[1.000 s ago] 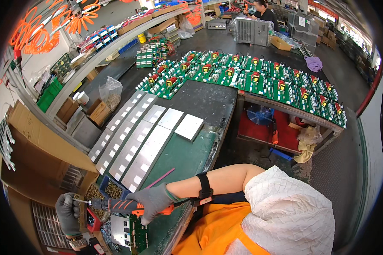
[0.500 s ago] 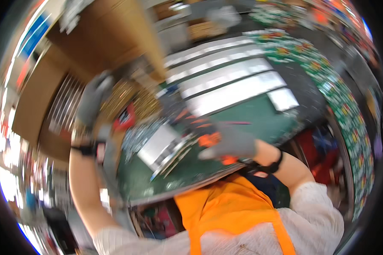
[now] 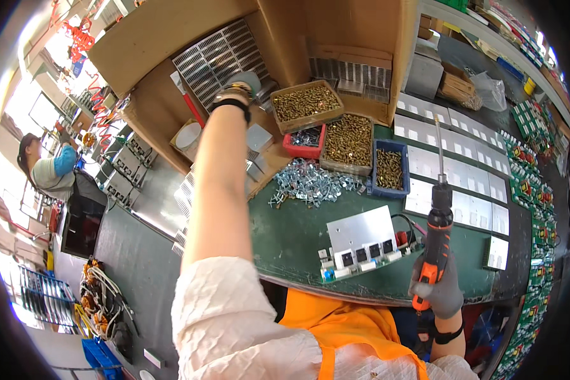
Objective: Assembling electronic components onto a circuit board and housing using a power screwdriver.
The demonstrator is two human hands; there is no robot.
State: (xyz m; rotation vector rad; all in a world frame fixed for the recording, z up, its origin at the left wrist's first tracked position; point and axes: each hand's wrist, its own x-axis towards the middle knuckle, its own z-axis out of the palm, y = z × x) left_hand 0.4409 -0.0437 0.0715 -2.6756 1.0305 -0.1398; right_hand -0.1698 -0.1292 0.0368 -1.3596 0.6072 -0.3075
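My right hand (image 3: 442,288), in a grey glove, is closed around a black and orange electric screwdriver (image 3: 438,231). Its long bit points away from me, to the right of a circuit board (image 3: 361,269) with a silver metal plate (image 3: 363,229) fixed along it. My left arm stretches far forward into a big cardboard box (image 3: 149,69). There my left hand (image 3: 246,83), also gloved, is at slotted metal panels (image 3: 216,63); its fingers are hidden, so any hold cannot be made out.
Trays of brass-coloured screws (image 3: 307,104) stand beside a red tray (image 3: 305,140) and a blue tray (image 3: 389,168). Loose silver clips (image 3: 310,182) lie in front. Rows of silver plates (image 3: 456,171) and green circuit boards (image 3: 541,234) line the right. At far left another person (image 3: 47,168) works.
My view has swung to the left and steadied. My left hand has gone deeper into the box, up to the panels. The screwdriver, slanting left before, now points straight ahead.
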